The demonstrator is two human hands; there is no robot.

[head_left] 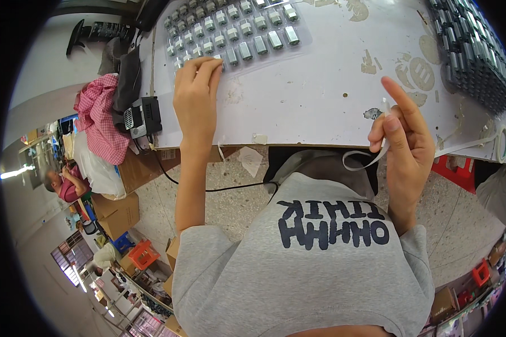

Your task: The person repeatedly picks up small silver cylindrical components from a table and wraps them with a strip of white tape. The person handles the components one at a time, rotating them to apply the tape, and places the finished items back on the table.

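Clutter first, left of the desk (320,106): pink checked cloth (98,115), dark cloth, a small black device (143,117) with a cable trailing over the speckled floor (236,191), cardboard boxes (118,212) and orange crates lower down, another person seated far beyond the desk's left edge.

On the desk's far left part, a clear tray (230,33) of small silver cylindrical motors in rows, long axes running roughly away from the desk's near edge. Left hand (195,98) laid at the tray's near edge, fingers (205,70) pressed together and curled onto the nearest row of motors; impossible to tell whether one is pinched.

Desk top white, worn, patched with scraps of old tape.

Just off the desk's near edge, right hand (405,140) raised, index finger pointing up and away, thumb and other fingers pinching a white strip of tape (371,157). Strip looping below the hand, then stretching right along the desk's near edge to a tape roll (501,143).

At the desk's far right, a dark tray (475,50) packed with more motors.
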